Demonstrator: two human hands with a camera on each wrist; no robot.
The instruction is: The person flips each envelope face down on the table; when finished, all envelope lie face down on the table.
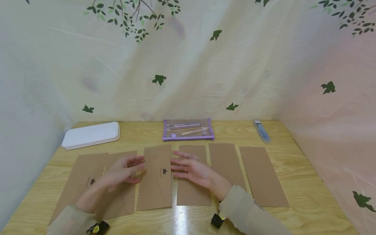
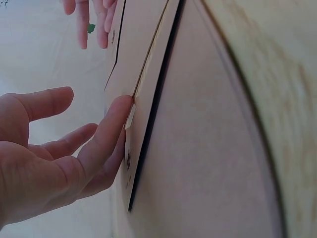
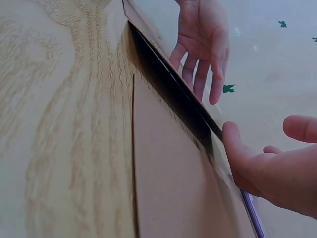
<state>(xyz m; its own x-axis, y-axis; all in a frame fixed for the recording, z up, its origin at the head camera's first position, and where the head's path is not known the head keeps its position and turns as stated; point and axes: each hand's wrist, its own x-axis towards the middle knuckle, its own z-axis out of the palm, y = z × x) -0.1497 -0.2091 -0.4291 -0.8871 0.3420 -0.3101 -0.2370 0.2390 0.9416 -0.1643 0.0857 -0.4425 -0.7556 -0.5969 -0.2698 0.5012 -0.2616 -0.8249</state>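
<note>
Several flat brown kraft-paper rectangles lie in a row across the table. The middle-left kraft-paper rectangle, printed with a small black crown, lies between my two hands. My left hand is at its left edge, fingers loosely bent and thumb apart, above a second rectangle. At its right edge my right hand has its fingers extended, over a plain rectangle. In the right wrist view, dark shadow shows under a raised edge beside my right fingertips. Neither hand visibly pinches anything.
A white case lies at the back left. Behind the row is a clear purple-edged pencil pouch with pencils inside. A small blue packet is at the back right. Two more plain rectangles lie to the right.
</note>
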